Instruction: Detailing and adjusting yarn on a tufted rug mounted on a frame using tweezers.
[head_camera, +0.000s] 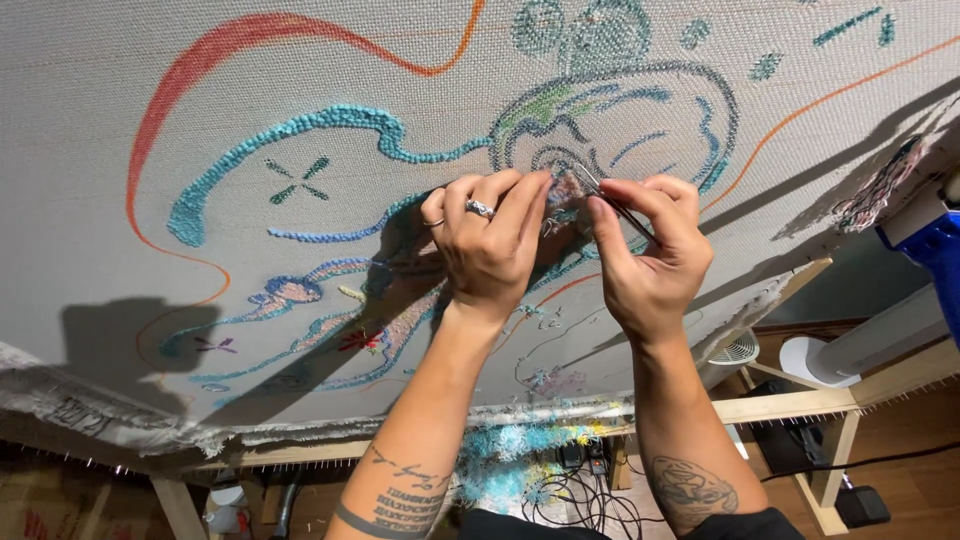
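Note:
A large grey backing cloth (300, 80) is stretched on a wooden frame (780, 405) and bears tufted turquoise, blue and green yarn lines plus orange drawn curves. My left hand (490, 240), with rings on two fingers, presses its fingertips against the cloth at a small pinkish tufted patch (566, 188). My right hand (650, 250) pinches a thin metal tool, like small scissors or tweezers (612, 200), whose tip meets the same patch. Both hands touch each other near the patch.
Below the frame lie turquoise and yellow yarn scraps (510, 455) and tangled black cables (580, 490) on a wooden floor. A white fan (740, 350) and a white tower unit (870, 345) stand at right. A blue object (930, 250) pokes in at the right edge.

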